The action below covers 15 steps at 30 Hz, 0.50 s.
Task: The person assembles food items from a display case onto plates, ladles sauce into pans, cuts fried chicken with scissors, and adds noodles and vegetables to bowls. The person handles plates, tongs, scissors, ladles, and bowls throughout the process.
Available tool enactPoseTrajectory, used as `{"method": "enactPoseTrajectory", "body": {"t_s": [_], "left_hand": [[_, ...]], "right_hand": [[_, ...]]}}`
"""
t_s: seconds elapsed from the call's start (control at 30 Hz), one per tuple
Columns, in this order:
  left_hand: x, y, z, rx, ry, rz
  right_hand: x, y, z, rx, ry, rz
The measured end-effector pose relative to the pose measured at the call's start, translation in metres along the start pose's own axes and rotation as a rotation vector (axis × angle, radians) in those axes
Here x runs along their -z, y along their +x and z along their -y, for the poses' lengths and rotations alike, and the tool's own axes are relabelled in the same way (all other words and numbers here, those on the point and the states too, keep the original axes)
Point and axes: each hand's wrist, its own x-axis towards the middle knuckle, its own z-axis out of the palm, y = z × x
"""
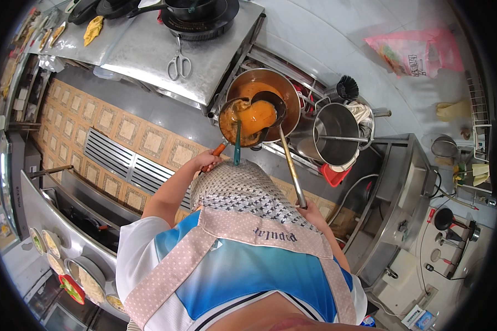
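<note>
My left hand [209, 160] grips the orange-brown handle of a frying pan [227, 134] that holds orange-brown sauce and some food. A green utensil [237, 145] lies in that pan, its handle towards me. My right hand [310, 213] is closed on the long metal handle of a large dark ladle [278, 105]. The ladle, full of orange liquid, overlaps the pan's right edge. Beneath both is a large steel pot [290, 82] with more orange liquid inside. Whether the ladle touches the pan cannot be told.
A tall steel pot [336, 124] with a metal handle across it stands at right. Scissors [179, 66] and an induction cooker [203, 25] with a pan are on the steel table [149, 53]. Food bowls [87, 273] line the lower-left counter. A red basket [334, 174] sits low at right.
</note>
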Motion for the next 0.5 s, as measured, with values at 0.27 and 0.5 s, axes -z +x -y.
{"method": "enactPoseTrajectory", "body": {"t_s": [0.27, 0.5], "left_hand": [[-0.003, -0.003, -0.003, 0.007, -0.017, -0.018], [-0.013, -0.007, -0.006, 0.000, 0.014, -0.030]], "right_hand": [[-0.004, -0.004, -0.028, 0.107, -0.519, -0.321], [0.014, 0.130, -0.026, 0.213, -0.622, -0.503]]}}
